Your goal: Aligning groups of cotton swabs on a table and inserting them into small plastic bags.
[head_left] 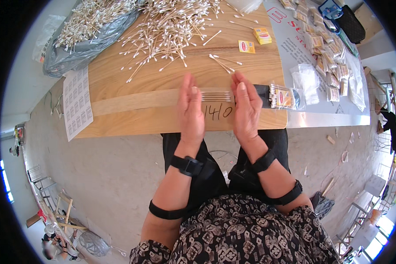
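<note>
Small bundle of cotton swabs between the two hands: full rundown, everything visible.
The small bundle of cotton swabs is a handful of thin pale sticks with white cotton tips, lying side by side and roughly horizontal in the picture. It sits just above the light wooden table, spanning the gap between the open left hand and right hand, whose flat palms face each other and press on the tip ends. The exact count is too small to tell.

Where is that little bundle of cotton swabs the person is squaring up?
In the head view, the small bundle of cotton swabs lies level between the left hand and the right hand, over the near edge of the wooden table.
</note>
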The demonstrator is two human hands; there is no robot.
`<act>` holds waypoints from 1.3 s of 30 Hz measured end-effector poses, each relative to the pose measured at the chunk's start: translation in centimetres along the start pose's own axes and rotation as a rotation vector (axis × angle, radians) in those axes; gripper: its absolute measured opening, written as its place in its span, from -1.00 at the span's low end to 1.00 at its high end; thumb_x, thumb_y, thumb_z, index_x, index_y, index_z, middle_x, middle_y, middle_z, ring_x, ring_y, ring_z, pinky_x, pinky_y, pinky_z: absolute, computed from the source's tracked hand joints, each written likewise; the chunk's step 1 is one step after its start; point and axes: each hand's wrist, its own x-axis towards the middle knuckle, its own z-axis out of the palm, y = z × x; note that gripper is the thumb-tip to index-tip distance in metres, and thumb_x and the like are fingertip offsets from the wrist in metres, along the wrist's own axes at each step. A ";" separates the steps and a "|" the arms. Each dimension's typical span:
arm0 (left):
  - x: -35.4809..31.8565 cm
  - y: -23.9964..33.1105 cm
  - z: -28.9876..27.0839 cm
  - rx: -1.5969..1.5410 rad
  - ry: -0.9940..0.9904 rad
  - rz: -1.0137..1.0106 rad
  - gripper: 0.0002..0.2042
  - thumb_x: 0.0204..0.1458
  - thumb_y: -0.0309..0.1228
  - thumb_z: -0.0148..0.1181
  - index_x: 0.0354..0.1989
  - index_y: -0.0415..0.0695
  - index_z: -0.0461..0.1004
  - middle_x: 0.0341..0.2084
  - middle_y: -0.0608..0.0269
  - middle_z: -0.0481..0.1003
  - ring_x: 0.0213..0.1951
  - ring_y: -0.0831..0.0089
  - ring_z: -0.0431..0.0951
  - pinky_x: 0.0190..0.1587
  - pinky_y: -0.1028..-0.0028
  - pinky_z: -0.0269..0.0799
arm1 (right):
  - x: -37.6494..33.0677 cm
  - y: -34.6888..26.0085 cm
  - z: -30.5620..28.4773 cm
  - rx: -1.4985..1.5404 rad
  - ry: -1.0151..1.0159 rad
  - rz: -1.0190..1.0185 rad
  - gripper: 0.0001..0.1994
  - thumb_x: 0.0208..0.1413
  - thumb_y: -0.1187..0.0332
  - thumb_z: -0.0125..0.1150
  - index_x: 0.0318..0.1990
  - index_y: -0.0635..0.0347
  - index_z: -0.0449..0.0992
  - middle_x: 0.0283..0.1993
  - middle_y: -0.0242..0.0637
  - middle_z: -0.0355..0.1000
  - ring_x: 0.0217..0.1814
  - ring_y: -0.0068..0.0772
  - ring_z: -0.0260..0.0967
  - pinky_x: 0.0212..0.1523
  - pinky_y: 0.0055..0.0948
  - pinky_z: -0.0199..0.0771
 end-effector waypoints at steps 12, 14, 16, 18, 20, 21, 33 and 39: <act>-0.7 2.8 -1.1 0.945 -0.297 0.314 -0.51 0.17 -0.54 0.03 0.30 -0.31 0.18 0.34 -0.01 0.15 0.39 0.08 0.07 0.39 0.24 0.02 | 0.8 -1.8 -2.2 -0.556 -0.175 -0.180 -0.70 0.05 0.56 0.23 -0.02 0.31 0.50 -0.11 -0.20 0.42 -0.05 -0.34 0.43 -0.08 -0.40 0.46; -0.9 2.9 -1.3 1.216 -0.403 0.328 -0.45 0.06 -0.58 0.12 0.28 -0.31 0.21 0.35 0.01 0.13 0.39 0.00 0.05 0.37 0.23 0.06 | 0.7 -2.3 -2.4 -0.723 -0.242 -0.318 -0.70 -0.03 0.56 0.26 -0.07 0.30 0.52 -0.15 -0.17 0.39 -0.09 -0.25 0.42 -0.11 -0.35 0.46; -1.0 3.0 -1.1 1.298 -0.423 0.334 -0.43 0.08 -0.50 0.14 0.30 -0.29 0.19 0.37 0.01 0.10 0.40 0.03 0.04 0.38 0.20 0.02 | 0.6 -2.3 -2.5 -0.890 -0.308 -0.458 -0.70 -0.10 0.56 0.29 -0.13 0.28 0.54 -0.19 -0.14 0.36 -0.12 -0.16 0.41 -0.14 -0.31 0.47; -1.4 3.0 -0.8 1.380 -0.443 0.339 -0.42 0.10 -0.43 0.15 0.32 -0.27 0.17 0.38 0.01 0.08 0.41 0.06 0.02 0.40 0.18 -0.02 | 0.5 -1.9 -2.7 -0.966 -0.312 -0.537 -0.74 -0.13 0.54 0.31 -0.20 0.28 0.57 -0.20 -0.14 0.34 -0.15 -0.07 0.39 -0.15 -0.25 0.46; -2.0 3.1 -0.4 1.519 -0.503 0.288 -0.35 0.14 -0.25 0.13 0.36 -0.23 0.10 0.41 0.03 0.01 0.43 0.14 -0.03 0.42 0.11 -0.12 | 0.4 -1.5 -2.9 -0.975 -0.295 -0.574 -0.75 -0.13 0.52 0.32 -0.21 0.27 0.57 -0.21 -0.14 0.34 -0.16 -0.08 0.38 -0.16 -0.25 0.46; -2.0 3.1 -0.4 1.521 -0.501 0.288 -0.35 0.14 -0.25 0.13 0.36 -0.23 0.10 0.41 0.03 0.01 0.43 0.14 -0.03 0.42 0.11 -0.12 | 0.4 -1.3 -2.9 -0.980 -0.281 -0.612 -0.76 -0.12 0.51 0.33 -0.22 0.26 0.57 -0.21 -0.15 0.33 -0.17 -0.09 0.38 -0.17 -0.24 0.45; -2.3 3.7 -0.6 1.581 -0.579 0.251 -0.27 0.16 -0.01 0.02 0.42 -0.16 0.00 0.45 0.10 -0.09 0.46 0.21 -0.11 0.44 0.07 -0.24 | -0.4 -1.8 -2.7 -1.160 -0.357 -0.766 -0.74 -0.09 0.50 0.28 -0.17 0.28 0.53 -0.21 -0.14 0.28 -0.14 -0.08 0.34 -0.14 -0.22 0.43; -2.2 3.7 -0.6 1.562 -0.581 0.241 -0.26 0.15 -0.02 0.03 0.43 -0.14 -0.01 0.45 0.13 -0.09 0.46 0.23 -0.11 0.44 0.07 -0.26 | 0.1 -1.3 -3.1 -0.969 -0.309 -0.701 -0.72 -0.09 0.50 0.28 -0.15 0.29 0.51 -0.19 -0.11 0.34 -0.20 -0.08 0.37 -0.21 -0.24 0.43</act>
